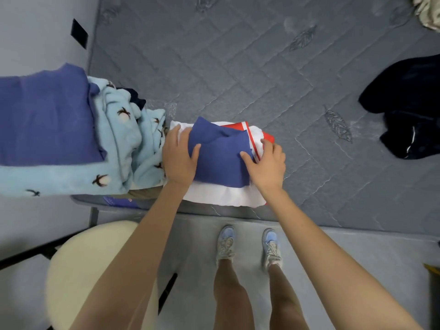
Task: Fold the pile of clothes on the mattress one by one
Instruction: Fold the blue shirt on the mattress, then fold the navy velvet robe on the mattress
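Head view: two hands [179, 158] [267, 160], one blue garment [220, 158].

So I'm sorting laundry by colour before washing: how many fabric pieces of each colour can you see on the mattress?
Blue: 2, the folded blue cloth under both hands and the large blue garment.
Light blue with birds: 1.
White: 1.
Red: 1.
Dark navy: 1.
Cream, at the corner: 1.
Total: 7

Pale blue laced sneakers [248, 246], bare arms
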